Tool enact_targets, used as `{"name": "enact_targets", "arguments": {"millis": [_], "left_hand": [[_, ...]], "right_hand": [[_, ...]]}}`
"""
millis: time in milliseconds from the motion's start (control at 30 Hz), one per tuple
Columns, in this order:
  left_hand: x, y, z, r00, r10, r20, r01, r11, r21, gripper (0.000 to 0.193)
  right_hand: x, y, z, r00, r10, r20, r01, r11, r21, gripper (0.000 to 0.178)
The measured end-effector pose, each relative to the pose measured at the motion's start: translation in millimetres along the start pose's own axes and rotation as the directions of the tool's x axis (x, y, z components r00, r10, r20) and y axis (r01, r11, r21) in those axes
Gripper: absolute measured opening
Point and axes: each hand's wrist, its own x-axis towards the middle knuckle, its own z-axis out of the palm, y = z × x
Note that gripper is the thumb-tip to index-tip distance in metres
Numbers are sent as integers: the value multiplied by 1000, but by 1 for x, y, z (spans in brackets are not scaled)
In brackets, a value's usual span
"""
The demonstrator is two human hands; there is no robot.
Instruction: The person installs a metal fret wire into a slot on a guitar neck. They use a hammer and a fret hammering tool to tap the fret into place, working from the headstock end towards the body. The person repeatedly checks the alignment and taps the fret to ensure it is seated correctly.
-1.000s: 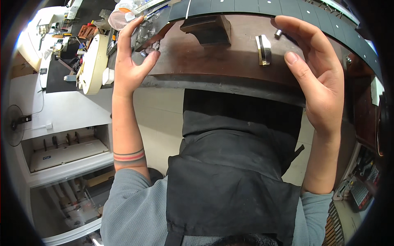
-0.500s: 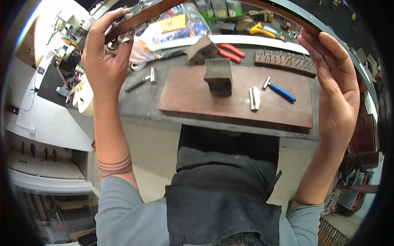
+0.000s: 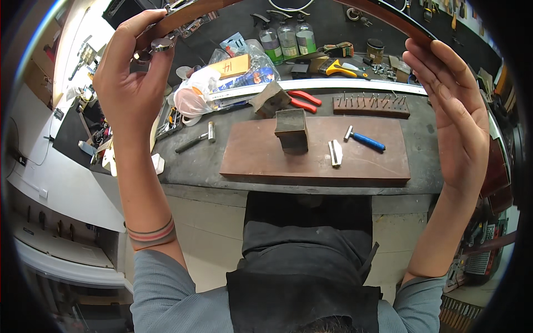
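Raised at the top of the view is a guitar [image 3: 194, 15], with its wooden neck edge and shiny metal tuning pegs [image 3: 161, 44] at the left end. My left hand [image 3: 130, 83] is closed around that headstock end, the thumb beside a peg. At the other end my right hand [image 3: 458, 111] holds the guitar's dark edge, its fingers fairly straight and thumb along the side. Most of the instrument lies beyond the upper border. Below, on the bench, a brown slab [image 3: 255, 150] carries a dark square block [image 3: 291, 136], a small blue-handled hammer [image 3: 366, 141] and a small white piece [image 3: 335, 152].
Left of the slab lies a dark-handled hammer [image 3: 197, 137]. Behind it are a second block [image 3: 270, 100], red-handled pliers [image 3: 302, 101] and a wooden rack of thin metal bits [image 3: 371, 106]. Spray bottles [image 3: 287, 41], plastic bags [image 3: 194, 94] and a yellow tool [image 3: 336, 68] stand farther back.
My view has tilted up, so the bench sits lower and more of its back shows. My left hand has shifted slightly left; both hands still hold the guitar.
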Motion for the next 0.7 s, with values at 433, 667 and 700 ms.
{"name": "enact_targets", "arguments": {"millis": [433, 667, 700], "left_hand": [[7, 8, -11, 1000, 1, 9, -2, 1000, 13, 39], [6, 8, -12, 999, 39, 8, -39, 997, 60, 39], [5, 8, -13, 999, 16, 28, -18, 998, 57, 40]], "right_hand": [[-2, -6, -7, 999, -19, 26, 20, 999, -31, 68], [-3, -4, -8, 999, -23, 34, 24, 999, -41, 67], [-3, -5, -8, 999, -20, 31, 21, 999, -40, 67]]}}
